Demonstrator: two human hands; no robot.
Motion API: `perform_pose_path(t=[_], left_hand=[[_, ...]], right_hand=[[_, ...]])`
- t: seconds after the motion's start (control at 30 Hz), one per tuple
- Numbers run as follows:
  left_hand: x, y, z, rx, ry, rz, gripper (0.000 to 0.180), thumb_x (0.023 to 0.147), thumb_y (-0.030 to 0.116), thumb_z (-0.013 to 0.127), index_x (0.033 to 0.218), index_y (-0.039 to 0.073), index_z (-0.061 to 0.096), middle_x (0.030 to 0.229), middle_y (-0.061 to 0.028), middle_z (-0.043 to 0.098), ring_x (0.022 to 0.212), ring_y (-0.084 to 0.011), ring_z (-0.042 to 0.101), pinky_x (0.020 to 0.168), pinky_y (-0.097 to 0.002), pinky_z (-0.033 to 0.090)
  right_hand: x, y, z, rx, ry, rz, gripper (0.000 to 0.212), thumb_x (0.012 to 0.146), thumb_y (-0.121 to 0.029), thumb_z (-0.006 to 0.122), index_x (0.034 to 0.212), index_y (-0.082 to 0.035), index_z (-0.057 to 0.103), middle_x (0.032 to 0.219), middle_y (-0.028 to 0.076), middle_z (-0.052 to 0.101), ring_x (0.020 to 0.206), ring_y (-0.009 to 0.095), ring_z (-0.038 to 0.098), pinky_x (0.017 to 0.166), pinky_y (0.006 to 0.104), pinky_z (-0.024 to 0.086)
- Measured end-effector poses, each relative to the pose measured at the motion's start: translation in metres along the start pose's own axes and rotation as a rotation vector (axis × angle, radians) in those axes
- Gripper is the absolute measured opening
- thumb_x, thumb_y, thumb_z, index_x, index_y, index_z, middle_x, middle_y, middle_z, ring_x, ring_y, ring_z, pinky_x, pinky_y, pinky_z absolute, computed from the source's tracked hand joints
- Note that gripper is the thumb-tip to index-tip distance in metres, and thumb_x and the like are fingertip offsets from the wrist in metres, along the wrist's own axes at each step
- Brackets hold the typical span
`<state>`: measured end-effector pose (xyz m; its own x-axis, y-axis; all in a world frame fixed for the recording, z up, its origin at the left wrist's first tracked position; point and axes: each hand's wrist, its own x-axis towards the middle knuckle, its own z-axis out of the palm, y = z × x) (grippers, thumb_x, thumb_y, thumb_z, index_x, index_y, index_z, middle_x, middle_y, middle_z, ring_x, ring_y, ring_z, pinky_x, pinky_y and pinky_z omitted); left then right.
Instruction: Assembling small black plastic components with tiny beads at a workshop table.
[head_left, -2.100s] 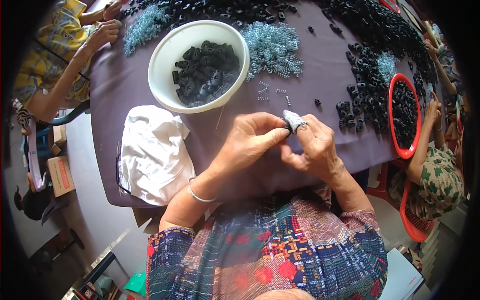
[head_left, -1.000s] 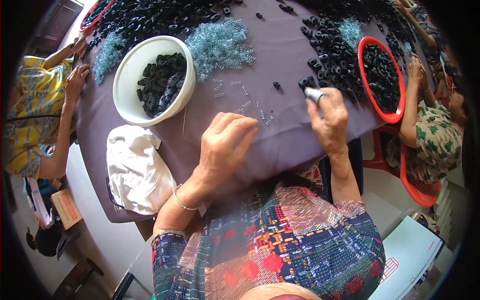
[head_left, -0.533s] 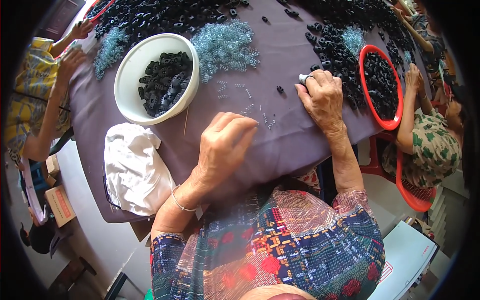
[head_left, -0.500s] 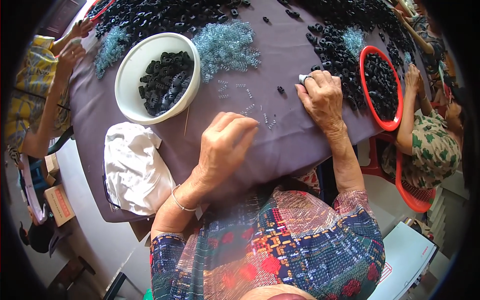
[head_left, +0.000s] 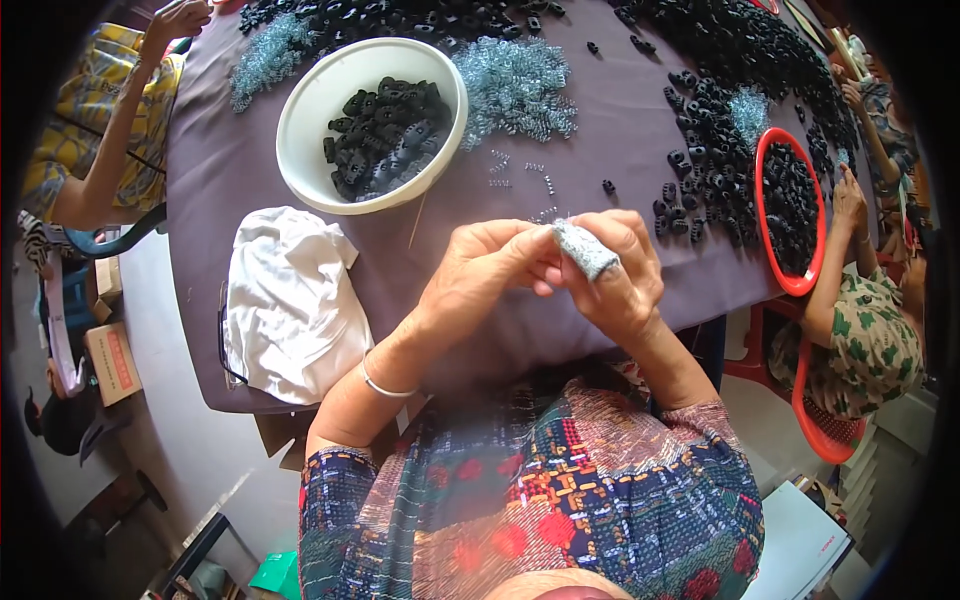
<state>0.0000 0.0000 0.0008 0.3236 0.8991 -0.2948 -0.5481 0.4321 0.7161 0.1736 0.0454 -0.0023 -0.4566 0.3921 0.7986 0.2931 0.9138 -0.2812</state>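
Observation:
My left hand [head_left: 475, 270] and my right hand [head_left: 628, 272] meet over the near part of the table, fingertips pinched together. Whatever lies between them is too small and covered to make out. A grey cloth finger cover [head_left: 588, 251] wraps the right thumb. Just beyond my hands, several loose metal springs [head_left: 499, 184] lie on the purple-grey cloth [head_left: 330, 225]. A single small black plastic piece [head_left: 609, 187], shaped like a cord lock, rests to their right. Farther left stands a white bowl [head_left: 298, 185] partly filled with such black pieces [head_left: 385, 135].
A heap of springs [head_left: 512, 90] touches the bowl's right side. Black pieces [head_left: 700, 160] spread across the far right, near a red-rimmed basket [head_left: 822, 235]. A white cloth [head_left: 290, 300] lies at left. Co-workers sit at left, a yellow patterned garment [head_left: 90, 120], and right, a camouflage sleeve [head_left: 875, 330].
My right hand has come left and nearer from the black pieces, and my left hand has moved right to meet it. The whole view has shifted slightly.

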Motion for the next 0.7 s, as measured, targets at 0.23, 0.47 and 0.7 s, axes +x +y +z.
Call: perform_pose_path(t=[0.23,0.47,0.7], left_hand=[[-0.004,-0.002,0.0,0.09,-0.028,-0.035,0.025,0.095,0.02,0.06,0.103,-0.003,0.066,0.087,-0.0059,0.067,0.075,-0.0084,0.062,0.07,-0.0214,0.051],[-0.003,0.004,0.002,0.234,0.105,0.05,0.021,0.091,0.016,0.065,0.102,-0.002,0.066,0.088,-0.0049,0.068,0.077,-0.0091,0.064,0.068,-0.0219,0.051],[0.001,0.01,-0.002,0.303,0.295,0.17,0.018,0.09,0.011,0.065,0.102,-0.001,0.066,0.087,-0.0075,0.068,0.072,-0.0098,0.062,0.068,-0.0236,0.051]], right_hand=[[-0.01,-0.014,-0.005,0.05,-0.02,0.071,0.034,0.074,0.006,0.072,0.105,0.002,0.059,0.097,0.014,0.065,0.081,0.029,0.063,0.069,0.0364,0.054],[-0.007,-0.002,-0.015,0.017,-0.005,0.303,0.028,0.069,0.006,0.071,0.096,0.004,0.064,0.096,0.015,0.062,0.082,0.03,0.062,0.069,0.0368,0.052],[0.007,0.032,0.002,-0.192,-0.272,0.439,0.015,0.071,-0.015,0.073,0.081,-0.008,0.064,0.083,0.005,0.057,0.082,0.025,0.056,0.071,0.0384,0.041]])
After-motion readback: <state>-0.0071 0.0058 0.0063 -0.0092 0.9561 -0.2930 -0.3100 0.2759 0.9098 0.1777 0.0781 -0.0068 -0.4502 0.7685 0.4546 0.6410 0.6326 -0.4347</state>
